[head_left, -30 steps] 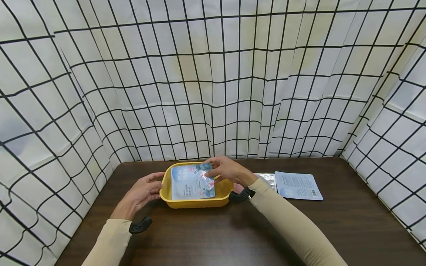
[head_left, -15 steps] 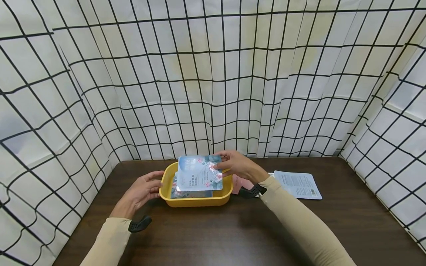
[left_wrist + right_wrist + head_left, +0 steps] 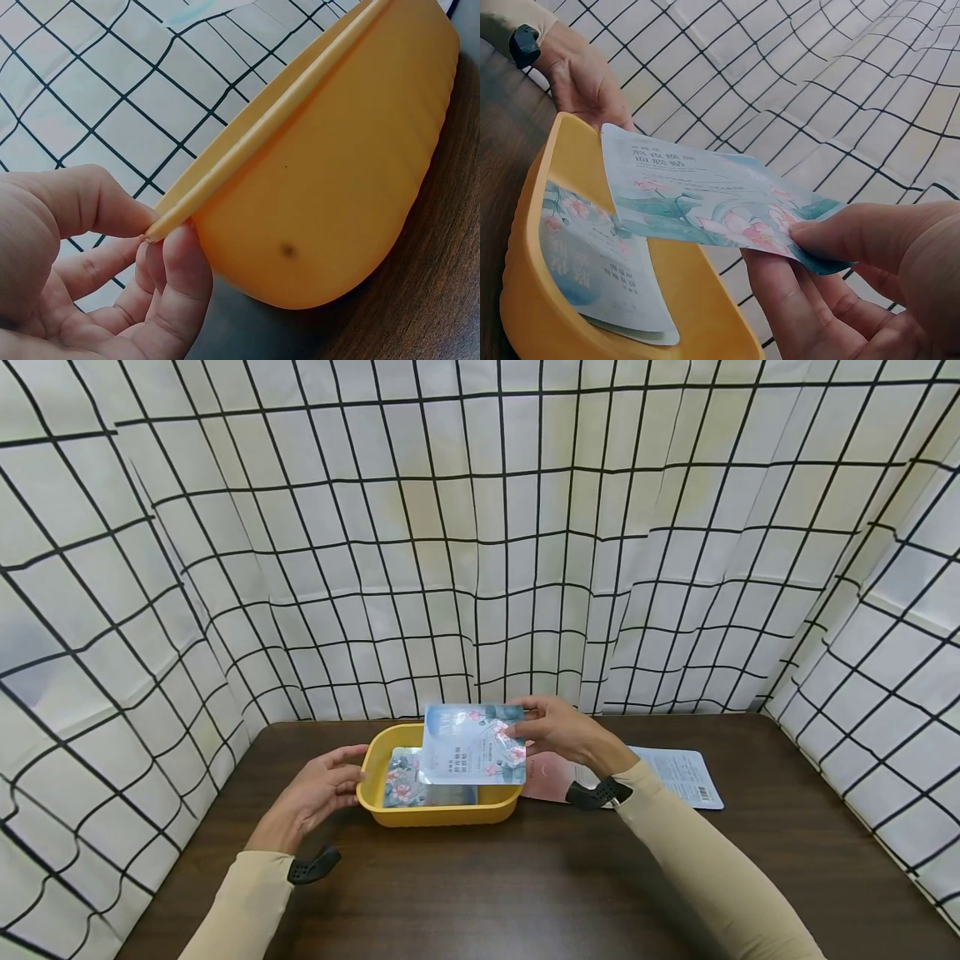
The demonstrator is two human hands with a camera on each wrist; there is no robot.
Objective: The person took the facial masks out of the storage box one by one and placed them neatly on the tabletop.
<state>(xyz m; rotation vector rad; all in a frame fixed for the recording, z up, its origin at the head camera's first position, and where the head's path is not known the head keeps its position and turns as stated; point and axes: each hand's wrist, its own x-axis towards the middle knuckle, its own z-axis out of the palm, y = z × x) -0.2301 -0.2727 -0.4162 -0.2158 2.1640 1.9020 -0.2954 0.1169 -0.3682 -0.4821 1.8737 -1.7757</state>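
Observation:
My right hand (image 3: 558, 731) pinches one end of a light-blue face mask packet (image 3: 472, 745) printed with pink flowers. In the right wrist view the thumb lies on top of this packet (image 3: 705, 195) and the fingers are beneath it. It hangs above a yellow plastic basket (image 3: 442, 817). Inside the basket lies another flowered face mask packet (image 3: 604, 262), partly covered in the head view. At the basket's left end, my left hand (image 3: 318, 793) pinches the rim between thumb and fingers, as the left wrist view shows (image 3: 172, 262).
Right of the basket lies a pink packet (image 3: 547, 777), partly hidden by my right hand and wrist. Beyond it is a light-blue packet (image 3: 686, 777) with printed text and a barcode. A grid-patterned white curtain (image 3: 480, 568) stands behind the dark wooden table (image 3: 465, 893).
My right hand has lifted the flowered face mask packet out of the basket and moved it to the right, uncovering the packet below. My left hand has stayed at the rim.

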